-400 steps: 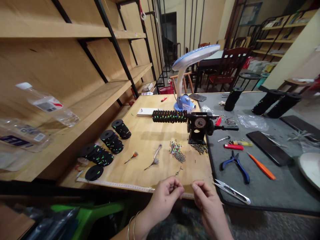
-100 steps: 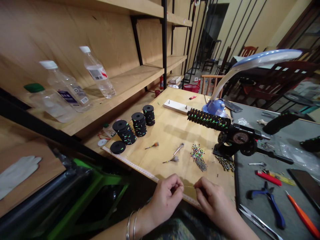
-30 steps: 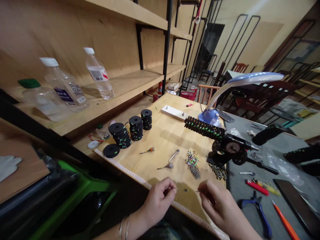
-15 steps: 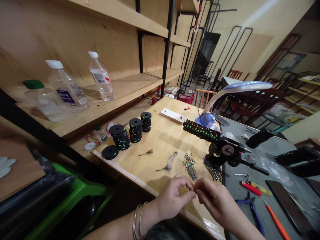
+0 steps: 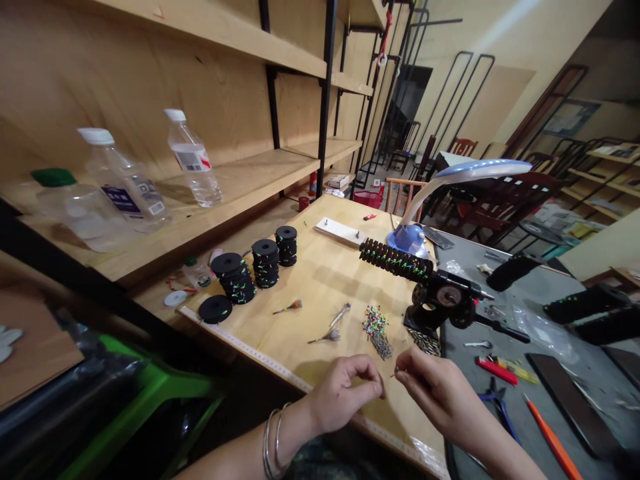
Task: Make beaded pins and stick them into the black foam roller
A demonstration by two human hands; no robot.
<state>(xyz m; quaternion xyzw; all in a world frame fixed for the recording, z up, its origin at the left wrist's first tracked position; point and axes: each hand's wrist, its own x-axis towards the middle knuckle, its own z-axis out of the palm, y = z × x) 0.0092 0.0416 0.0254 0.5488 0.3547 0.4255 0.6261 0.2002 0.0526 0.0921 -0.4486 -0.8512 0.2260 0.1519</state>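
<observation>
My left hand is above the table's front edge, thumb and forefinger pinched together; what lies between them is too small to make out. Just to its right, my right hand pinches a tiny thin piece that points toward the left fingertips. A narrow gap separates the two hands. Beyond them lie a pile of coloured beads and a heap of small grey metal pieces. Brass-coloured pieces lie behind my right hand. Two small brushes, one orange-tipped and one grey, rest on the wood.
A black hand-cranked winder carries a row of foam spools. Stacked black spools stand at left, a blue lamp behind. Pliers, a red lighter and an orange tool lie on the grey mat.
A thin line stretched between my hands 3.3 seconds ago; I cannot see it now. My hands were apart, met half a second ago, and are now slightly apart. The view has shifted.
</observation>
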